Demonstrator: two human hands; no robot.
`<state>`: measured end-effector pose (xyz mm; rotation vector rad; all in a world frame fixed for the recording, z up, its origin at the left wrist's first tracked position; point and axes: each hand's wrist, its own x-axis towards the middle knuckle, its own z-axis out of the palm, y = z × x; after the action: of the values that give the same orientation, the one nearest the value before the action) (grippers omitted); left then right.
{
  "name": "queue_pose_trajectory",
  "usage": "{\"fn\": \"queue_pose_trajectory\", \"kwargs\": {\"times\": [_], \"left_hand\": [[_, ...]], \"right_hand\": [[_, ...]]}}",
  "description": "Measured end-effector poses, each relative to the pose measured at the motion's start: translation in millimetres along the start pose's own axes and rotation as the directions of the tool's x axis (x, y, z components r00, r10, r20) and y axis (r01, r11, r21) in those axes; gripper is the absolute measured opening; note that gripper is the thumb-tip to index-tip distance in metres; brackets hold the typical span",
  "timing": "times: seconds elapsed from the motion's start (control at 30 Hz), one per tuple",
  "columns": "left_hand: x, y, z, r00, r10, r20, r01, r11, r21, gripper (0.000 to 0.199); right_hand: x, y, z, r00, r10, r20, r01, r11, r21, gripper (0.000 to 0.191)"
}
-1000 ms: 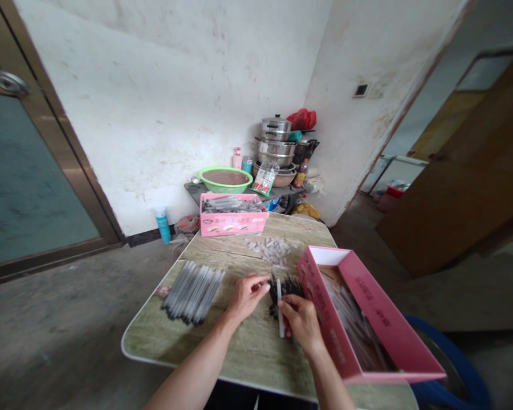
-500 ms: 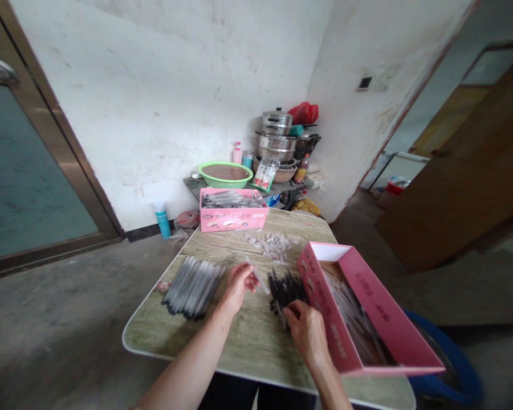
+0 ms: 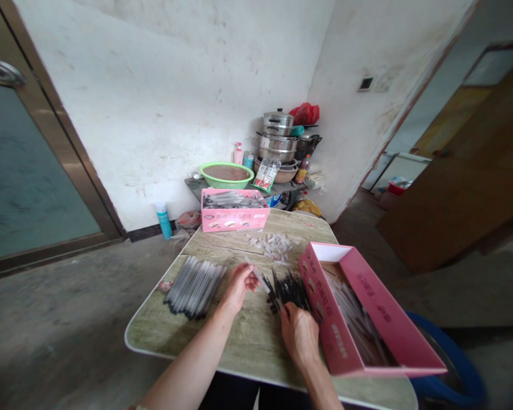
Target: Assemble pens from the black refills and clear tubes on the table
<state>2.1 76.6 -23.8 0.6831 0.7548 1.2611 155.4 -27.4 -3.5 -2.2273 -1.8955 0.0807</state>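
Note:
My left hand [image 3: 239,289] pinches a translucent white tube [image 3: 257,274] over the middle of the table. Between the fingers of my right hand [image 3: 300,337] is a thin black-tipped stick [image 3: 274,296]; its upper end meets the tube's lower end, and I cannot tell whether it is inside. A pile of thin black sticks [image 3: 293,287] lies just beyond my right hand. Left of my left hand, translucent tubes with black ends [image 3: 195,285] lie side by side in a row. Small whitish pieces [image 3: 275,246] are scattered farther back.
A pink open box [image 3: 387,299] with long pale pieces stands at the table's right. Another pink box [image 3: 235,220], full of similar pieces, sits at the back edge. Behind it are a green basin [image 3: 226,183] and stacked pots [image 3: 277,142].
My right hand has lifted a black-tipped stick from beside the pile and brought it up to the tube. My left hand stays almost in place, still pinching the tube.

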Motion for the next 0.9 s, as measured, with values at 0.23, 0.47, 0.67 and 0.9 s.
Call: {"fn": "queue_pose_trajectory", "kwargs": {"times": [0.23, 0.47, 0.67, 0.9], "left_hand": [[4, 2, -2.4, 0.995, 0.007, -0.099, -0.016, 0.996, -0.091, 0.032], [6, 0, -5.6, 0.992, 0.014, -0.123, -0.03, 0.991, -0.131, 0.031], [9, 1, -9.2, 0.982, 0.016, -0.187, -0.053, 0.98, -0.191, 0.028], [9, 2, -10.4, 0.98, 0.016, -0.199, -0.06, 0.973, -0.221, 0.026]], "right_hand": [[-13, 11, -11, 0.966, -0.025, -0.259, 0.076, 0.98, 0.186, 0.039], [-19, 13, -15, 0.941, -0.021, -0.337, 0.157, 0.91, 0.383, 0.039], [-39, 10, -22, 0.893, -0.044, -0.448, 0.292, 0.813, 0.504, 0.031], [-43, 7, -23, 0.898, -0.076, -0.433, 0.314, 0.8, 0.511, 0.026]]}}
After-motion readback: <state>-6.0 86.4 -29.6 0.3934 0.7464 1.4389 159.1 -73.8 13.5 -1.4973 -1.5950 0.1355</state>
